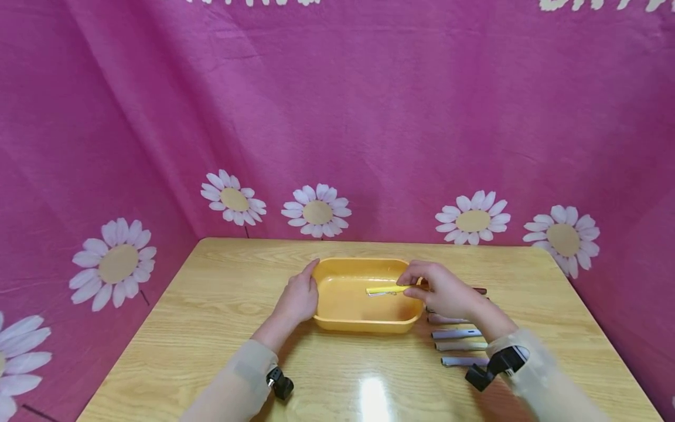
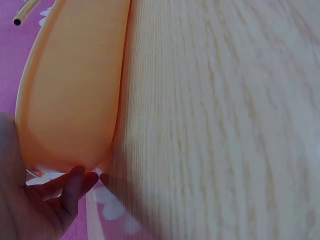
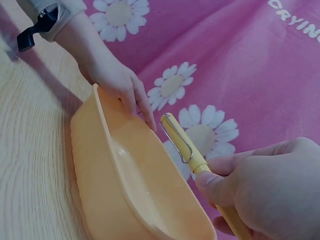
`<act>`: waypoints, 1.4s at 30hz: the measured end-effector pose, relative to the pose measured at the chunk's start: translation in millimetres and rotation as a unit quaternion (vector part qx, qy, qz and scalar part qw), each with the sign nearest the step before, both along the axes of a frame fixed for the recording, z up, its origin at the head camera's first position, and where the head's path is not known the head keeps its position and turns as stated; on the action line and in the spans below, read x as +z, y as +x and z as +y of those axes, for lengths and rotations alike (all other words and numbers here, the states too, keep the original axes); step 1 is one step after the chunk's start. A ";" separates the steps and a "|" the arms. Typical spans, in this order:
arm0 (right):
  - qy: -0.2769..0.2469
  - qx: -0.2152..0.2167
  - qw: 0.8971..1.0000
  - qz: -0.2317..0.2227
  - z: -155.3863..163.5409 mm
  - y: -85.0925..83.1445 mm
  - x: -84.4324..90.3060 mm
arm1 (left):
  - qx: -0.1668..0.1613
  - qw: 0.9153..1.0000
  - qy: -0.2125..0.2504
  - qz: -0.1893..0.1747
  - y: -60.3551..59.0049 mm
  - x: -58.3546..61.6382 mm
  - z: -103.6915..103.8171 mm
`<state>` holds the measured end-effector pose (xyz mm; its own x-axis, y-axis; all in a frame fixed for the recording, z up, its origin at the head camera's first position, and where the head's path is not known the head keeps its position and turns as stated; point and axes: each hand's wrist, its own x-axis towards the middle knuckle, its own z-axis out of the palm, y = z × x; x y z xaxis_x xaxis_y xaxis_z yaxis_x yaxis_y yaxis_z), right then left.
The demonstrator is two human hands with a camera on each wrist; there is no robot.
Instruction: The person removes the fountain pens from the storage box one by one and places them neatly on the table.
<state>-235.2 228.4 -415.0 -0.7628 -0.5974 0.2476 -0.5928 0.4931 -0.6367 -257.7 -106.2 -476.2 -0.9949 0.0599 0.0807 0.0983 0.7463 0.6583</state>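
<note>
A yellow tub (image 1: 364, 319) sits in the middle of the wooden worktop (image 1: 211, 328). It is long with round corners, and nothing lies on its floor.

The left hand (image 1: 299, 298) rests against the left end of the tub. Its fingers (image 3: 142, 107) curl over the rim there, and the thumb lies along the outer wall. From the left wrist view, the fingertips (image 2: 80, 177) touch the end of the tub (image 2: 70, 90) where it meets the worktop (image 2: 220, 120).

The right hand (image 1: 440, 290) pinches a yellow pen (image 1: 387, 289) between thumb and fingers. The pen has a silver clip on its cap. The hand holds the pen by its back end, and the cap end points to the left. The pen hangs in the air above the right half of the tub and does not touch it. In the right wrist view, the pen (image 3: 187, 147) sticks out past the thumb (image 3: 215, 185), over the open tub (image 3: 120, 180).

More pens (image 1: 459, 340) lie in a row on the worktop, just to the right of the tub. They are grey and pale purple and lie side by side. The right arm hides part of the row, so I cannot count them all.

A pink cloth with white daisies (image 1: 337, 117) hangs behind and around the worktop. Both arms wear thin, pale sleeves (image 1: 242, 381). A small black camera (image 1: 279, 384) is strapped to each wrist.
</note>
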 end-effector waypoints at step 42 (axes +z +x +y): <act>-0.039 -0.048 0.997 0.054 88.2 88.9 -37.0 | -0.009 1.000 0.002 0.017 -2.1 -1.9 -1.4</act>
